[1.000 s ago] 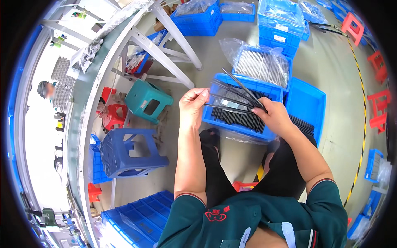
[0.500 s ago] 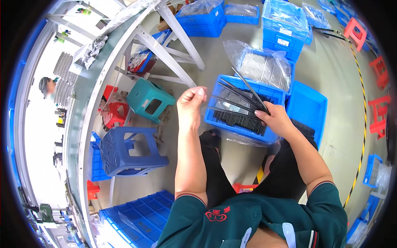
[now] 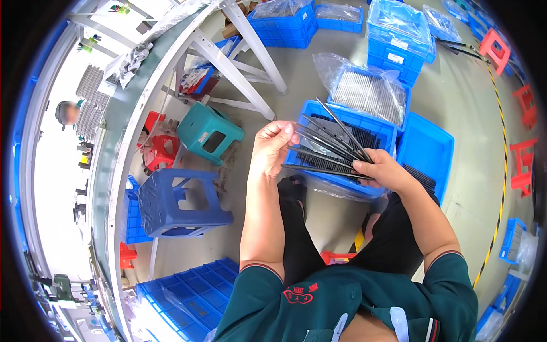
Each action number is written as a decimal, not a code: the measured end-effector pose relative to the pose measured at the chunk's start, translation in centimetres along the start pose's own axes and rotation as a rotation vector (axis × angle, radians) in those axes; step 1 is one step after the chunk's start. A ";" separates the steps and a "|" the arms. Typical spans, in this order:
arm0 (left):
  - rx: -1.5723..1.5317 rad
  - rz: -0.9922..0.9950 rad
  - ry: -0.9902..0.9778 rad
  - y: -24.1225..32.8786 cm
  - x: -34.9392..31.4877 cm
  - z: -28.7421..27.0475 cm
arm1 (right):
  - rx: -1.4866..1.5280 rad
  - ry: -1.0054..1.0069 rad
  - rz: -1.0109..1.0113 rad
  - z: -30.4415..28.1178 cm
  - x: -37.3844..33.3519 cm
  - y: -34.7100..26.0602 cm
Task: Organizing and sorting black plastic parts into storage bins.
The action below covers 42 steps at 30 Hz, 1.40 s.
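My right hand is closed round several thin black rods, which fan out toward the left. My left hand is pinched, its fingertips at the far end of one of these rods; the exact contact is hard to make out. Beneath the rods stands a blue crate with many more black rods lying in it and a clear plastic bag among them. My knees are on either side of its near edge.
Behind it, another crate holds pale rods under plastic. A blue bin with black rods adjoins at right. To the left are a teal stool, a blue stool and a white-legged workbench. Stacked blue crates stand farther back.
My left hand has moved slightly right and its fingertips have come to the rod ends. The rods in my right hand are spread wider. The whole view has shifted a little.
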<state>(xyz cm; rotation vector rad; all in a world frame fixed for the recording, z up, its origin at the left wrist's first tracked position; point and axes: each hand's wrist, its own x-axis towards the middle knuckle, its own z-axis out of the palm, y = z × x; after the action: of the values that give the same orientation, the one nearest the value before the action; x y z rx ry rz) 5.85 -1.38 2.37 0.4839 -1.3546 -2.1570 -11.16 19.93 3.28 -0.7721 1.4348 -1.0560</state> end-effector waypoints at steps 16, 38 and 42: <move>0.028 0.089 0.044 0.3 -0.2 0.2 | 0.086 -0.035 0.022 -0.5 0.2 0.6; 0.168 0.048 0.089 -0.2 -0.2 0.5 | -0.318 0.219 -0.106 0.4 0.9 1.1; 0.121 0.004 0.099 -0.2 -0.4 0.5 | -0.457 0.281 -0.183 0.6 1.1 1.6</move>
<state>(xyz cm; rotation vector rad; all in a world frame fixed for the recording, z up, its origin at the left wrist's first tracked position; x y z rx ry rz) 5.84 -0.74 2.45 0.6260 -1.4349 -2.0277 -10.53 19.43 1.41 -1.1313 1.9114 -1.0126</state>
